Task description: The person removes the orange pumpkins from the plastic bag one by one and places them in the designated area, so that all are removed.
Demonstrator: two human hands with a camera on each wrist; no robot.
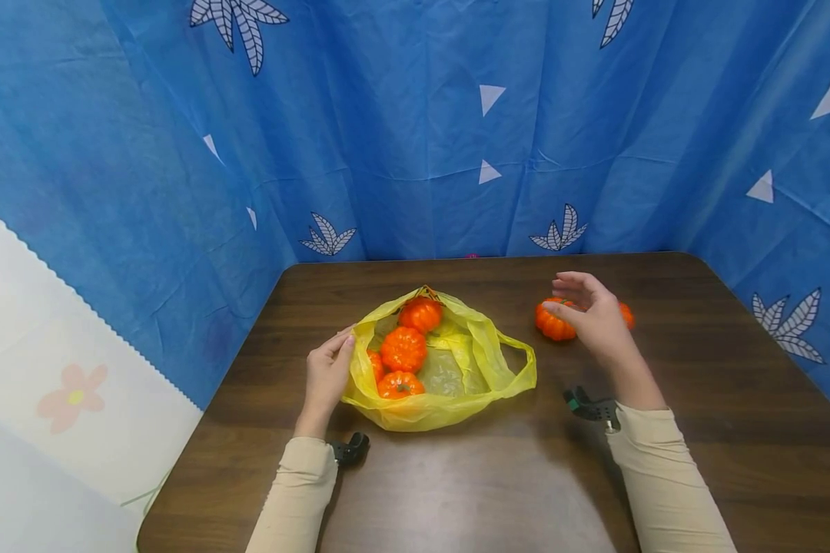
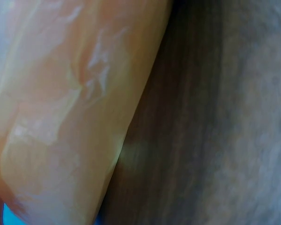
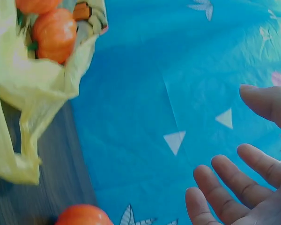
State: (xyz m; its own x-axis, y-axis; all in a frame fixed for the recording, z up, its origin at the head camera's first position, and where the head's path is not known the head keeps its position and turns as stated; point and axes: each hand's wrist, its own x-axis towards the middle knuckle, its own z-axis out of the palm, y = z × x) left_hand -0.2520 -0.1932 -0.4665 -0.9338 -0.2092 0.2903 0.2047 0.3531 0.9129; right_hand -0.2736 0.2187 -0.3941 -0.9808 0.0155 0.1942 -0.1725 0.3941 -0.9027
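A yellow plastic bag (image 1: 415,415) lies with its mouth wide on the table, several small orange pumpkins (image 1: 403,349) inside toward its left. My left hand (image 1: 328,376) pinches the bag's left rim between thumb and fingers; the left wrist view is mostly filled by the bag's side (image 2: 70,103). To the right of the bag, my right hand (image 1: 598,322) hovers with thumb and fingers apart, holding nothing. One pumpkin (image 1: 553,324) sits by its thumb, and a second pumpkin (image 1: 626,315) is partly hidden behind the hand. The right wrist view shows spread fingers (image 3: 232,187).
The dark wooden table (image 1: 484,476) reaches back to a blue curtain (image 1: 415,138) with leaf and triangle prints. A bag handle loop (image 1: 526,365) sticks out rightward over the table. Black wrist mounts (image 1: 591,407) are strapped near both cuffs.
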